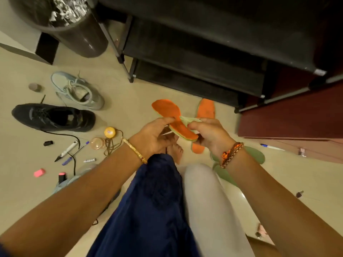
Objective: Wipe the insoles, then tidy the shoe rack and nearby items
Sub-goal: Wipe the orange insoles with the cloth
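Left hand (pixel 154 134) grips the orange insole (pixel 172 117); right hand (pixel 207 134), at 3 o'clock, pinches a pale cloth (pixel 189 120) against it.

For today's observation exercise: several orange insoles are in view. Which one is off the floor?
The orange insole held between the left hand and right hand, with a pale cloth against it. The other orange insoles lie flat on the floor by the rack.

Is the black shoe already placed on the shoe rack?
No, the black shoe lies on the floor, left of the shoe rack.
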